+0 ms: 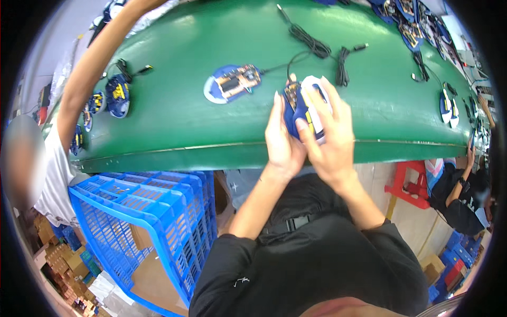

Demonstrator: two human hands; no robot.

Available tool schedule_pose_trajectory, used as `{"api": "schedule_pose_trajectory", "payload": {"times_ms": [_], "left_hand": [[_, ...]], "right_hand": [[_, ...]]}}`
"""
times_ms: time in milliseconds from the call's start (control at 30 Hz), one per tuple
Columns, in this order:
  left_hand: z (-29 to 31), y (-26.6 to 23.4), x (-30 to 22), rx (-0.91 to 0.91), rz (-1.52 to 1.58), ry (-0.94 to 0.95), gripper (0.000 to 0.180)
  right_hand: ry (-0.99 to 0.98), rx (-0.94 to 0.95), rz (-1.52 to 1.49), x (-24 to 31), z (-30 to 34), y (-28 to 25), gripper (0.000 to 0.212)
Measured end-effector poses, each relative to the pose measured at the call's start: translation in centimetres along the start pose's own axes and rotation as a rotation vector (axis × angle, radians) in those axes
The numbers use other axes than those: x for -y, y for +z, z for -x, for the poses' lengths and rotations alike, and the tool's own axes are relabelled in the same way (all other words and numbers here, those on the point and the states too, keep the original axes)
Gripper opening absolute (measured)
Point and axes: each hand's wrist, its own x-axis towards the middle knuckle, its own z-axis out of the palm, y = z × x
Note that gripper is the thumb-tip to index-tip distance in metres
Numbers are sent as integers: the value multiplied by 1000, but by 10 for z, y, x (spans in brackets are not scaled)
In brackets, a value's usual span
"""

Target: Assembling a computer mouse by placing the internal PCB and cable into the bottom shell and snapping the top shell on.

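Note:
Close to the near edge of a green work surface [179, 124], I hold a computer mouse in two parts. My left hand [283, 150] cups the blue mouse base [292, 98], its circuit board partly showing. Against it, my right hand [334, 140] grips the mouse top shell [310, 119], white outside with blue and yellow inside. The two parts touch or nearly touch; whether they are joined is hidden by my fingers. Left of my hands lies an opened mouse [233, 83] with a bare circuit board. Coiled black cables [311, 43] lie beyond them.
Another bundled cable [343, 66] lies at the right. Blue and yellow mouse shells [118, 95] sit at the left, near a co-worker's arm [87, 71]. More mouse parts [409, 26] are at the far right. Below the edge stands a blue plastic crate [158, 211]; a red stool [409, 185] is at right.

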Motion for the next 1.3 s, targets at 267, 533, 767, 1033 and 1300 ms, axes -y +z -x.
{"api": "schedule_pose_trajectory", "payload": {"times_ms": [267,533,767,1033,1300], "left_hand": [[11,-19,-2,-1,-266,102,54],[-5,-26,-15,17,-143,86,46],[-7,-30,-28,21,-352,56,35],[-15,-21,-20,44,-367,38,31],[-18,-26,-33,77,-493,-65,30]], "right_hand": [[32,189,-265,3,0,17,62],[150,100,-745,7,-3,8,67],[669,329,-983,-16,-12,-27,57],[597,282,-908,-18,2,-12,52],[459,364,-556,-10,-4,-27,50]]}}
